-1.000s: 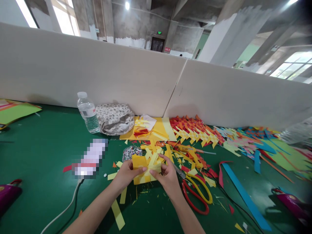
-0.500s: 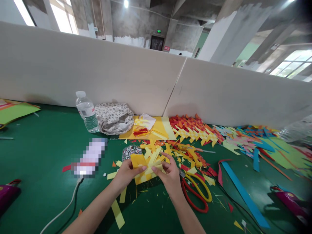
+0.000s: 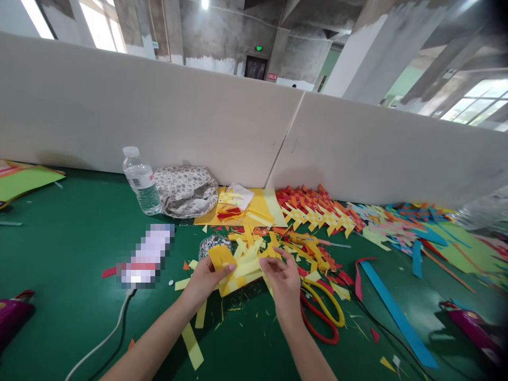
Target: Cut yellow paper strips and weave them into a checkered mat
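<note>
My left hand (image 3: pixel 209 275) grips a piece of woven paper strips (image 3: pixel 227 284), deep yellow and pale yellow, between thumb and fingers above the table. At its right side, my right hand (image 3: pixel 282 272) has its thumb and curled fingers at the end of a pale yellow paper strip (image 3: pixel 249 268); the exact grip is partly hidden. Just behind the hands lie loose yellow strips (image 3: pixel 248 235) and a clear container of small round googly eyes (image 3: pixel 214 243). Large scissors with red and yellow handles (image 3: pixel 338 307) rest beside my right wrist.
Behind the scraps lies a yellow glue gun (image 3: pixel 315 251). Finished woven paper fish (image 3: pixel 317 214) line the partition (image 3: pixel 178 111). A water bottle (image 3: pixel 142 182), a patterned cloth bag (image 3: pixel 186 191) and a blurred-out phone (image 3: pixel 148 254) with a cable stand left. A blue strip (image 3: pixel 397 312) lies right.
My right hand has shifted right and slightly up, its thumb away from the weave's middle to the strip's end. The left hand has moved slightly left, still holding the weave.
</note>
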Demonstrator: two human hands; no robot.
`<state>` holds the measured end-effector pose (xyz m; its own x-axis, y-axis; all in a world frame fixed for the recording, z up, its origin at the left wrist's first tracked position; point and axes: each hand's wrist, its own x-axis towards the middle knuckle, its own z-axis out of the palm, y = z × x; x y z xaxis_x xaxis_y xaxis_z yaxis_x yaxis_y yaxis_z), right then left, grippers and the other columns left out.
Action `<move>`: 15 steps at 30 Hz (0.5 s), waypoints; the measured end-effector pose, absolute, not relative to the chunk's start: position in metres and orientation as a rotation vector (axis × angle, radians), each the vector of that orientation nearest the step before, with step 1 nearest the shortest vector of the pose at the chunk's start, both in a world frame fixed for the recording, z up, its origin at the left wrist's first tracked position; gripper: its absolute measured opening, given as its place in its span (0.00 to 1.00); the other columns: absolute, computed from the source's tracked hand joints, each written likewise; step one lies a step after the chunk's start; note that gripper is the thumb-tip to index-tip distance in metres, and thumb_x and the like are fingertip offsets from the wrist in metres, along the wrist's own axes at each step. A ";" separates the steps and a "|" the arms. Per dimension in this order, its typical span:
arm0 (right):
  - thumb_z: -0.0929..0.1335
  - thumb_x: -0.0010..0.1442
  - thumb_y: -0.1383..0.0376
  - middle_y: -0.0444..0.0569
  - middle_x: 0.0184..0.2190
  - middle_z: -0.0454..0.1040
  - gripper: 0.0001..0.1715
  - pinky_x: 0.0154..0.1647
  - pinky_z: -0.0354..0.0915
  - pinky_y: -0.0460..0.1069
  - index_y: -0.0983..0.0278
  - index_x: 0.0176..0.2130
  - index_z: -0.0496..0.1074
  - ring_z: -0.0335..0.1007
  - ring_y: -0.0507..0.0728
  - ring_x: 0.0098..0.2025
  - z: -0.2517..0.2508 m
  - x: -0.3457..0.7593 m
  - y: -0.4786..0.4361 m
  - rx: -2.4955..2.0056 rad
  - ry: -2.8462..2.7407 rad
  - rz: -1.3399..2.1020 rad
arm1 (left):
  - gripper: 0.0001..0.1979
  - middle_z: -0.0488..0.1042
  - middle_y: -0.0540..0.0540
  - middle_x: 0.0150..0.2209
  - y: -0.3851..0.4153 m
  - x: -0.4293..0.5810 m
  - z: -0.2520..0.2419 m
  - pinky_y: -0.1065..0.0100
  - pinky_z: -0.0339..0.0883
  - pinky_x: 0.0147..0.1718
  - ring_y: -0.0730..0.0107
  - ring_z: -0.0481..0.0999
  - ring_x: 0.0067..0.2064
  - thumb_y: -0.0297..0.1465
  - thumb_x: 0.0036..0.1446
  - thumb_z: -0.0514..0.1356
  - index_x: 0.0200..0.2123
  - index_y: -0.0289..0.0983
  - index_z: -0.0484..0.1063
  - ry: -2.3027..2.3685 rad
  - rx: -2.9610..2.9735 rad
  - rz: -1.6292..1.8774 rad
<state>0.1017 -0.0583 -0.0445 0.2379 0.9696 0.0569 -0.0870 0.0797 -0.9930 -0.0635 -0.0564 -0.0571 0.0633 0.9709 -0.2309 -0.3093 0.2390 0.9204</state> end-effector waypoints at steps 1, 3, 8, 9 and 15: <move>0.72 0.46 0.62 0.47 0.33 0.74 0.33 0.42 0.64 0.52 0.62 0.49 0.58 0.70 0.57 0.39 -0.044 0.102 -0.058 -1.179 -0.988 1.022 | 0.17 0.76 0.47 0.28 -0.056 -0.064 -0.058 0.69 0.67 0.29 0.65 0.74 0.30 0.38 0.37 0.67 0.29 0.34 0.71 1.077 0.792 1.168; 0.72 0.46 0.61 0.51 0.40 0.72 0.33 0.46 0.63 0.54 0.61 0.49 0.57 0.67 0.58 0.45 -0.045 0.102 -0.056 -1.162 -0.984 1.042 | 0.19 0.76 0.46 0.29 -0.055 -0.064 -0.058 0.68 0.67 0.29 0.63 0.75 0.31 0.39 0.36 0.67 0.30 0.34 0.70 1.096 0.736 1.199; 0.73 0.43 0.59 0.51 0.40 0.71 0.34 0.39 0.67 0.53 0.61 0.47 0.59 0.70 0.57 0.39 -0.051 0.095 -0.055 -1.209 -1.012 1.247 | 0.22 0.77 0.45 0.30 -0.055 -0.061 -0.054 0.67 0.68 0.29 0.60 0.76 0.33 0.40 0.34 0.68 0.32 0.34 0.69 1.086 0.648 1.247; 0.73 0.42 0.58 0.50 0.37 0.73 0.35 0.38 0.68 0.53 0.61 0.47 0.59 0.71 0.57 0.37 -0.052 0.094 -0.056 -1.194 -1.017 1.298 | 0.22 0.77 0.45 0.30 -0.056 -0.060 -0.053 0.66 0.68 0.29 0.59 0.76 0.33 0.40 0.33 0.68 0.32 0.34 0.69 1.075 0.647 1.256; 0.75 0.38 0.61 0.46 0.29 0.76 0.41 0.32 0.69 0.52 0.62 0.48 0.56 0.73 0.59 0.33 -0.047 0.092 -0.059 -1.127 -1.031 1.379 | 0.19 0.76 0.45 0.29 -0.059 -0.058 -0.052 0.67 0.68 0.30 0.62 0.75 0.31 0.38 0.35 0.68 0.30 0.33 0.69 1.043 0.691 1.219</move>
